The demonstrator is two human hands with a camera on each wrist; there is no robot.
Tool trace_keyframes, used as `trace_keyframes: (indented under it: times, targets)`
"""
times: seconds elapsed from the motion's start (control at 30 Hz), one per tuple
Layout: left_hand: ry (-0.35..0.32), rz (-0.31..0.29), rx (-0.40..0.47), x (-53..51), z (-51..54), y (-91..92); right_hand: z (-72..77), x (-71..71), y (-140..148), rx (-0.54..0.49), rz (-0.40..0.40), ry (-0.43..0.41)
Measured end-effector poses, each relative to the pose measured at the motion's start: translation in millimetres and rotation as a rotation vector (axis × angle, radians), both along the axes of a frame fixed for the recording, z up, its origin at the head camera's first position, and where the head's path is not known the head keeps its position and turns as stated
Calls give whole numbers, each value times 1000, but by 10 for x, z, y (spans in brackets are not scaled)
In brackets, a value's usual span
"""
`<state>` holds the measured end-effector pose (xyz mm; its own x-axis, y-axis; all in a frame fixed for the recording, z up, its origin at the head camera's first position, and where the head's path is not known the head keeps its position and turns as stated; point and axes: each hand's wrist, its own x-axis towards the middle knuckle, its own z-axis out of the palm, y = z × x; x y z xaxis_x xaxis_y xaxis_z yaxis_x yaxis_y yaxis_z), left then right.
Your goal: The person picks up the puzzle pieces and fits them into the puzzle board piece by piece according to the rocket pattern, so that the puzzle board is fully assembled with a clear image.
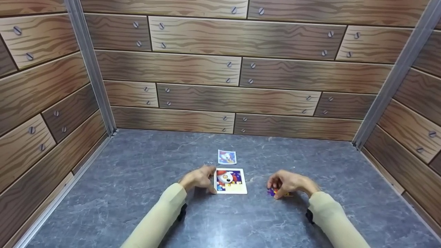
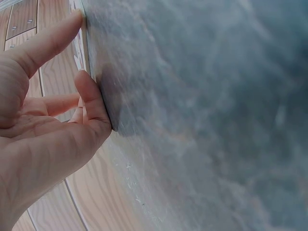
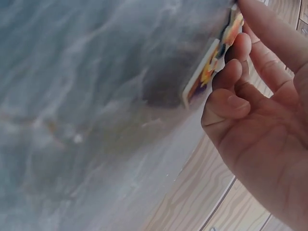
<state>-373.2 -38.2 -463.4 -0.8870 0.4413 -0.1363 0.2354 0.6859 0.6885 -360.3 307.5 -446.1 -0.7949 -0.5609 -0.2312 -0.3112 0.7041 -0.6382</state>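
Observation:
A white-framed jigsaw puzzle tray (image 1: 245,184) lies flat on the table, with a cartoon picture partly covered by pieces and a pale yellowish area at its lower part. My left hand (image 1: 201,177) holds the tray at its left side, thumb at the near corner and fingers at the far one. In the left wrist view, the thumb and curled fingers touch the tray's thin edge (image 2: 84,45). To the right, my right hand (image 1: 288,181) grips colourful puzzle pieces (image 1: 272,192) low at the tabletop. Its fingers partly hide them, so their number cannot be told.
Behind the tray lies a small picture card (image 1: 227,157) with a similar cartoon. Wood-patterned panels (image 1: 237,72) enclose the grey marbled table (image 1: 155,155) at the back and both sides, with metal posts (image 1: 100,72) at the corners.

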Motion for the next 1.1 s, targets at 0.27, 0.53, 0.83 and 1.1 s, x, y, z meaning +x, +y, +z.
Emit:
trace_keyframes:
  times: [0.27, 0.53, 0.83, 1.1]
  targets:
    - [4, 6, -26, 15, -24, -9, -23, 17, -35, -21, 46, 41]
    - [31, -14, -58, 8, -21, -9, -15, 14, -58, -31, 11, 37]
    - [13, -8, -43, 1, -15, -1, -23, 29, -208, -130, -237, -85]
    - [8, -11, 14, 2, -16, -8, -118, 27, -364, -420, -356, -303]
